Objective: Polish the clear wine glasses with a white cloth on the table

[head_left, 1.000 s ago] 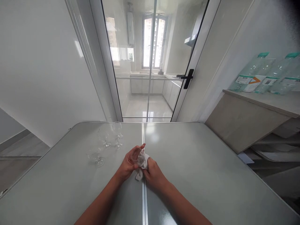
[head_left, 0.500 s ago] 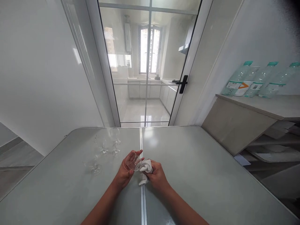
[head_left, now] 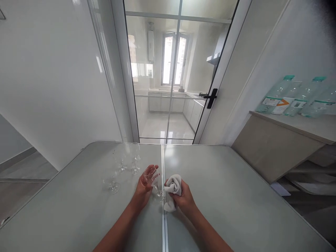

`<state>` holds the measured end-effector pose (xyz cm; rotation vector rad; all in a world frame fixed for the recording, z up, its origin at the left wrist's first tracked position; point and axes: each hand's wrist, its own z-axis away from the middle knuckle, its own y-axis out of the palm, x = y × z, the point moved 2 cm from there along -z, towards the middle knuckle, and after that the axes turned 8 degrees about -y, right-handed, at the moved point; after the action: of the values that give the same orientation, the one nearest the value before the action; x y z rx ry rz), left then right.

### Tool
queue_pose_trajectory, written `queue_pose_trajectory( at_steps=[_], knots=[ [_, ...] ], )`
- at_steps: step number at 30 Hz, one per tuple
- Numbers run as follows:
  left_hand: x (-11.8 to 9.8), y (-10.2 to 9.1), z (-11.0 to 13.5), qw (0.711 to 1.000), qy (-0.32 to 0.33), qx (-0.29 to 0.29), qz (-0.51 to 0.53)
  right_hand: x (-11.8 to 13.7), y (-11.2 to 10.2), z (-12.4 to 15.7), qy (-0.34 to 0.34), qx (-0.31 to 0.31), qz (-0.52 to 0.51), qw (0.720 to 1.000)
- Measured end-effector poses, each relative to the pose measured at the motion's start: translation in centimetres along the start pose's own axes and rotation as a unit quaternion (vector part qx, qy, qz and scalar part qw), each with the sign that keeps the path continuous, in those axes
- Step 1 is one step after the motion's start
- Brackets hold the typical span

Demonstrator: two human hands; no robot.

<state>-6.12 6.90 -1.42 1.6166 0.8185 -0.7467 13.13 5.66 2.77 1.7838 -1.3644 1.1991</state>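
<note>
My left hand (head_left: 143, 189) is closed around the bowl of a clear wine glass (head_left: 151, 176). The glass tilts, its stem and foot pointing down and right toward the table seam. Bunched in my right hand (head_left: 186, 197) is a white cloth (head_left: 173, 185), with one end hanging below the fingers. A small gap separates the cloth from the foot of the glass. To the left of my left hand stand more clear stemmed glasses: one at the back (head_left: 135, 159), one beside it (head_left: 122, 165) and one nearer me (head_left: 113, 185).
The grey-green table (head_left: 223, 203) has a pale seam (head_left: 163, 224) down its middle. Several green-capped plastic bottles (head_left: 273, 98) stand on a shelf (head_left: 296, 122) at the right. Beyond the table is a glass door (head_left: 168, 105) with a black handle (head_left: 211, 98).
My right hand and the cloth have drawn away from the glass to the right. The stem and foot of the glass now show. The view has turned slightly.
</note>
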Motion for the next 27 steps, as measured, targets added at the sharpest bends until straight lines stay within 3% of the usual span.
queue_pose_trajectory(
  at_steps=[5,11,16,19,22,25,27],
  knots=[
    [0.2,0.5,0.2,0.999,-0.011,0.035,-0.032,-1.4,1.1,0.3,-0.012,0.045,0.162,0.986],
    [0.5,1.0,0.3,0.991,-0.004,0.102,-0.085,-1.5,2.3,0.9,-0.042,0.055,0.226,0.972],
    [-0.2,2.2,0.1,0.991,-0.009,0.101,-0.089,-1.5,0.2,0.1,-0.043,0.003,0.253,0.967],
    [-0.8,2.4,-0.1,0.993,0.011,0.028,-0.116,-2.3,-3.2,-0.9,-0.007,-0.085,0.274,0.958],
    [-1.1,1.7,0.1,0.977,0.029,-0.120,-0.172,-3.5,-7.0,-1.6,0.033,-0.183,0.322,0.928],
    [-1.4,1.1,0.6,0.937,0.059,-0.235,-0.253,-4.6,-9.7,-1.8,0.066,-0.232,0.357,0.903],
    [-1.8,1.0,0.8,0.895,0.101,-0.289,-0.324,-5.4,-10.8,-1.7,0.088,-0.237,0.372,0.893]
  ],
)
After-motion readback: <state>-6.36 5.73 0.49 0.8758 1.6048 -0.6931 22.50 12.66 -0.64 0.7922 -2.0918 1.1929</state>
